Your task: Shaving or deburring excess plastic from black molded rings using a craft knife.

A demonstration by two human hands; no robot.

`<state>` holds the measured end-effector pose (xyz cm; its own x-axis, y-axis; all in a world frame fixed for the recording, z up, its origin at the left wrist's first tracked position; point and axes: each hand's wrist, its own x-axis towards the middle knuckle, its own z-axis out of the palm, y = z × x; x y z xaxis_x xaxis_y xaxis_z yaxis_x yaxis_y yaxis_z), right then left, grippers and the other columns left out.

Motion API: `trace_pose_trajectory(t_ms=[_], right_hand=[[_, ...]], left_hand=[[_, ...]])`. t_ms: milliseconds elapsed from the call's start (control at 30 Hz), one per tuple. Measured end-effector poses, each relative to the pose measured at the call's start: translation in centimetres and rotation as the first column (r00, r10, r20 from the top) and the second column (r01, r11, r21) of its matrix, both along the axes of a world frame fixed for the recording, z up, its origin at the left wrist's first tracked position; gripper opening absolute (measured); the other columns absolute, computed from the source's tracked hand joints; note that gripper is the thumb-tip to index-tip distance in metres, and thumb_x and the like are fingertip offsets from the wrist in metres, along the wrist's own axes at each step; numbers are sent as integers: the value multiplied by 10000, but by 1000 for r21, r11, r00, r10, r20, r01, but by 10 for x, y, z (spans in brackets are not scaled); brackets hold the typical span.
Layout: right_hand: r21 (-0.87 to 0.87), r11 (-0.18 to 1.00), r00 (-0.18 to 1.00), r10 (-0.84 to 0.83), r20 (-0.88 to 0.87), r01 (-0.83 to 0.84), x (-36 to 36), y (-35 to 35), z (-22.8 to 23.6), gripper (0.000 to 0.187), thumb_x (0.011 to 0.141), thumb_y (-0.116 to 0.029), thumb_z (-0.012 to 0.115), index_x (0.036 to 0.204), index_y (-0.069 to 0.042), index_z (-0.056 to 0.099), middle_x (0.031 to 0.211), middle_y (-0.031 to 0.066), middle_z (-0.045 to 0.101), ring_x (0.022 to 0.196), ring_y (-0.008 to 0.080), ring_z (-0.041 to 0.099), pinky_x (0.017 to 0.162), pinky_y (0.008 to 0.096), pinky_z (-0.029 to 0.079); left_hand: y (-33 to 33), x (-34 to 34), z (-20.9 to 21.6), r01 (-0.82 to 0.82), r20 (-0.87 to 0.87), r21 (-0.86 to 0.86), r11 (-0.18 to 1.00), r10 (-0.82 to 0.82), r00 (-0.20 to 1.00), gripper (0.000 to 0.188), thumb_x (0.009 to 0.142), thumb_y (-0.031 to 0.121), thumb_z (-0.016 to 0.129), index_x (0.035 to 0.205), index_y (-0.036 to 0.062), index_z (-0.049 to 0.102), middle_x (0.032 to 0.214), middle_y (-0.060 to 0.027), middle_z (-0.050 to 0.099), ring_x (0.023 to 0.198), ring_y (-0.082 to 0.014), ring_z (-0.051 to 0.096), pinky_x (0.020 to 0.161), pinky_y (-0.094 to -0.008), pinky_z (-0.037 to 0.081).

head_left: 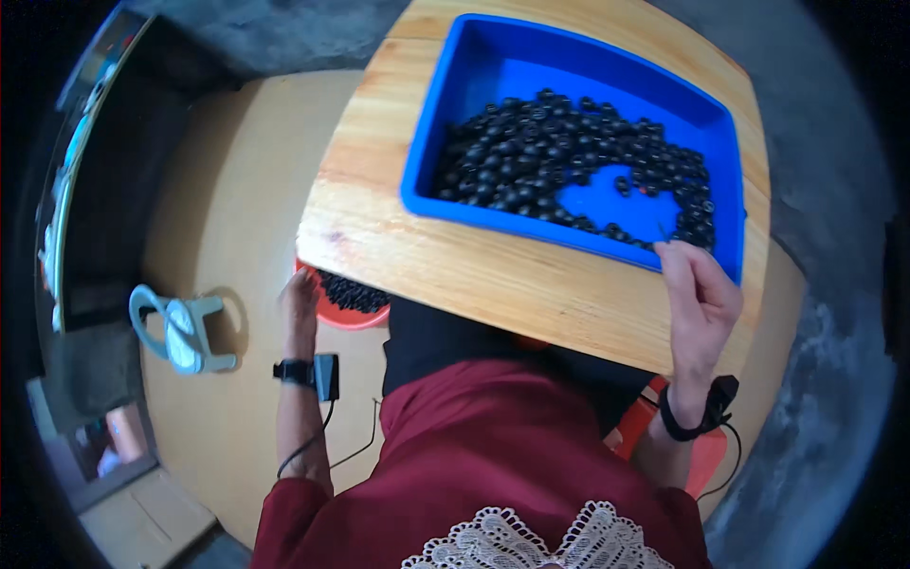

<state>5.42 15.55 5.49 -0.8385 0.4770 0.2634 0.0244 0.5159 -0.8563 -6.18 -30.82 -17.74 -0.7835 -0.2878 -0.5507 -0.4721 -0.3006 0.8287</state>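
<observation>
A blue rectangular tray (pixel 573 232) stands on the wooden tabletop, with many small, shiny black bead-like pieces (pixel 531 152) spread inside it. Over the tray's near right rim, my right hand (pixel 700 289) is closed in a pinch, and a thin dark thing (pixel 663 229) sticks out from the fingertips; its kind is unclear. Lower, beside the table's left corner, my left hand (pixel 300 302) is at the rim of a red bowl (pixel 353 321). Its fingers look curled, but what they hold, if anything, is hidden. Many small black pieces (pixel 351 292) lie in the bowl, partly covered by the tabletop.
The wooden tabletop (pixel 455 256) curves above my lap. A grey-blue child's seat or stool (pixel 185 332) stands on the tan floor at the left. Past it is a dark cabinet (pixel 114 180). Red plastic (pixel 706 460) shows beneath my right forearm. Cables hang from both wrist straps.
</observation>
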Motion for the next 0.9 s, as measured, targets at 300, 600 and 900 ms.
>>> trace_pose_trajectory(t_ms=[300,600,900], right_hand=[[301,937,956,90,281,-177,-29,31,16,156,743,-156,673,811,-16,664,671,153,606,608,264,609,547,345,443],[189,806,671,309,674,-561,-73,52,8,246,697,-245,691,686,0,662,616,204,586,611,344,603,571,404,456],[174,854,675,245,696,-490,-68,53,6,291,703,-264,695,668,21,648,559,209,551,530,316,571,558,382,459]], left_hand=[[55,32,152,424,-300,228,876,-351,887,185,878,155,552,938,-20,564,796,-94,550,733,-188,547,658,-301,459],[164,36,220,688,-414,374,622,-552,724,155,857,110,560,890,-36,602,774,-178,618,597,-222,605,472,-296,491],[251,21,199,724,-266,439,532,-693,670,178,870,52,553,990,-39,648,1006,-180,655,805,-195,651,719,-291,537]])
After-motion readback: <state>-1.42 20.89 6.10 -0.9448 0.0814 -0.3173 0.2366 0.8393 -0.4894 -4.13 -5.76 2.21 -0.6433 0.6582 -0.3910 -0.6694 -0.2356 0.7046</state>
